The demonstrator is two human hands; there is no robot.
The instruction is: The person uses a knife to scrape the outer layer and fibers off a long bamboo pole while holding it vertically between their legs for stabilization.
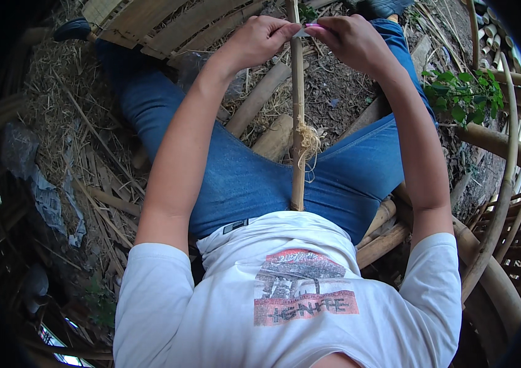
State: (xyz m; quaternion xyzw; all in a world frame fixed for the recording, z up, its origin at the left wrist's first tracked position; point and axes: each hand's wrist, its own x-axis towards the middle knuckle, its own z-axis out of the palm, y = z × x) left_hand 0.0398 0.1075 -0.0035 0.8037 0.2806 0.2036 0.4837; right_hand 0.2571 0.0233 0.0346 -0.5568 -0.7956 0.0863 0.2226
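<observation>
A slim light-brown wooden stick (298,92) stands lengthwise in front of me, its near end against my waist between my thighs. A loose bundle of pale twine (308,146) is tied around its lower part. Near the far end, my left hand (259,43) is closed, thumb and fingers pinched beside the stick. My right hand (358,44) is closed on the other side around a slim pink object (314,26), mostly hidden by the fingers. A small thin whitish piece (301,32) crosses the stick between both hands; its kind is too small to make out.
Weathered wooden slats (168,30) stand at the far left. Cut bamboo pieces (276,136) and straw lie between my legs. Crumpled plastic (46,190) lies at left. Bent bamboo poles (509,147) and a leafy plant (466,95) border my right side.
</observation>
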